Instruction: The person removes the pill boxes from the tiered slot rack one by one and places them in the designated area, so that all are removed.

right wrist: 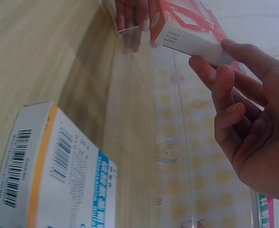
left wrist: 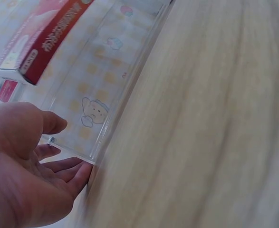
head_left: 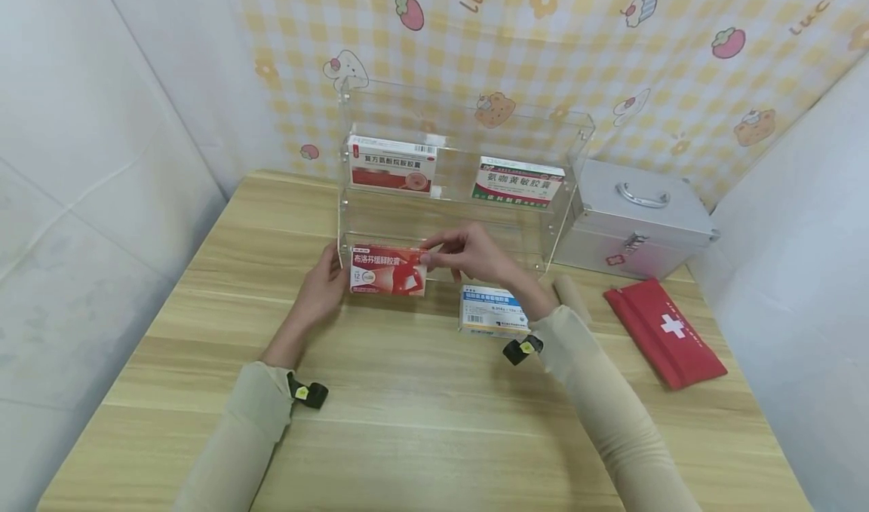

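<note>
Right hand holds a red medicine box level at the rack's lower left

The red box (head_left: pixel 382 274) is at the lower left of the clear rack (head_left: pixel 344 195), its long axis running left to right along the rack and its printed front facing the person. The right hand (head_left: pixel 468 256) pinches its right end between thumb and fingertips, the other fingers loosely bent. Whether the box touches the shelf, I cannot tell. The left hand (head_left: pixel 322 289) grips the rack's lower left corner, thumb and fingers only a little apart.

Four medicine boxes show in all: the red one, two upper boxes (head_left: pixel 392 169) standing well apart on the shelf above, both fronts outward, and one blue-and-white box (head_left: pixel 492 308) on the table (head_left: pixel 407 421) in front of the rack. To the right are one metal case (head_left: pixel 624 222) and one red pouch (head_left: pixel 668 331).
</note>
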Demonstrator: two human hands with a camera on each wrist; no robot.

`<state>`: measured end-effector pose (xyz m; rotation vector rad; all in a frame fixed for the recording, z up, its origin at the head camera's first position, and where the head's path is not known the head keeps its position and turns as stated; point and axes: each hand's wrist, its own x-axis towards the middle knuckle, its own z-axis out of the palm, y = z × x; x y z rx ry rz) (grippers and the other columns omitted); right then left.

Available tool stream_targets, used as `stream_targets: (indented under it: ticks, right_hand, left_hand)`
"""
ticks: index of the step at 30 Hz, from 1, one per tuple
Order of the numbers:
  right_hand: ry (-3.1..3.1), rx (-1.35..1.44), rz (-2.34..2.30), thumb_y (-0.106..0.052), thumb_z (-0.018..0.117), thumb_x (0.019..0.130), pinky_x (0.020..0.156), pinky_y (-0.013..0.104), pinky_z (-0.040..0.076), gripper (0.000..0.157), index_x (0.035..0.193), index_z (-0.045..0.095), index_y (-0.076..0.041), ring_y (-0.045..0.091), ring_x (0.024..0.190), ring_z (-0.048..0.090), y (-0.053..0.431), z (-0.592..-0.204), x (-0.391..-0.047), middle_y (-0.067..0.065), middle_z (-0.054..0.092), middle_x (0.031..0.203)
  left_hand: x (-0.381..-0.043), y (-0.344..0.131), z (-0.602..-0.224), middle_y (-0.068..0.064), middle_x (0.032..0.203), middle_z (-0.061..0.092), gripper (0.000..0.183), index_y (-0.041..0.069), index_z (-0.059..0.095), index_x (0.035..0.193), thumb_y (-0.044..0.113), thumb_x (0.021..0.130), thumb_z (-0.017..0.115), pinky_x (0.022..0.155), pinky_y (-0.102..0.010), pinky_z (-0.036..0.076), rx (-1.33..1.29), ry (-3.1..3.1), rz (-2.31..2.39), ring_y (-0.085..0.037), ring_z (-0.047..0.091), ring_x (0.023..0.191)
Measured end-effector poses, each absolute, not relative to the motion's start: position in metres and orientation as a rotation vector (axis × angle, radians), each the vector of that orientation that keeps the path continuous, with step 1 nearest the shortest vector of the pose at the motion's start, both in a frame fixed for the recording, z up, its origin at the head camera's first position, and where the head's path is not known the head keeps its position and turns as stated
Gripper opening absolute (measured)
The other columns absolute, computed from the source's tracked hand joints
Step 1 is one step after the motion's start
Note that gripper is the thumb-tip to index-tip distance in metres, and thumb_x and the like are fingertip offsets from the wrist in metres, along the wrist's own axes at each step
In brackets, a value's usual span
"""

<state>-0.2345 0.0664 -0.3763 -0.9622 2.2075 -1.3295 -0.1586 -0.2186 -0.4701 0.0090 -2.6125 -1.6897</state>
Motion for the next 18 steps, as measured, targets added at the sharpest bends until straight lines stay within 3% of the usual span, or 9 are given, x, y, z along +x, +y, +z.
stream_targets:
  ticks: [4,10,18]
  right_hand:
    - [2.169,-0.963,-1.346,-0.021,0.072,0.091,0.04,0.033,0.044,0.021,0.11,0.075,-0.012,0.047,0.055,0.05,0.065,-0.384,-0.234,0.003,0.074,0.089]
    - [2.168,-0.978,-1.333,-0.022,0.071,0.092,0.042,0.046,0.047,0.02,0.109,0.075,-0.012,0.042,0.051,0.05,0.063,-0.394,-0.233,0.002,0.074,0.088]
    - [2.177,-0.922,-1.299,-0.022,0.07,0.093,0.042,0.031,0.046,0.02,0.111,0.075,-0.014,0.044,0.054,0.051,0.062,-0.408,-0.228,0.004,0.073,0.091]
  left_hand:
    - [-0.159,-0.22,-0.47,-0.026,0.151,0.034,0.058,0.007,0.018,0.156,0.02,0.105,0.044,0.111,-0.045,0.036,0.026,-2.61,-1.694,-0.037,0.041,0.134]
    - [-0.16,-0.221,-0.471,-0.024,0.151,0.036,0.06,0.008,0.018,0.156,0.022,0.104,0.046,0.112,-0.045,0.035,0.04,-2.616,-1.685,-0.037,0.041,0.134]
    - [-0.159,-0.221,-0.471,-0.023,0.151,0.035,0.058,0.01,0.02,0.156,0.018,0.104,0.045,0.111,-0.046,0.036,0.033,-2.614,-1.692,-0.037,0.042,0.134]
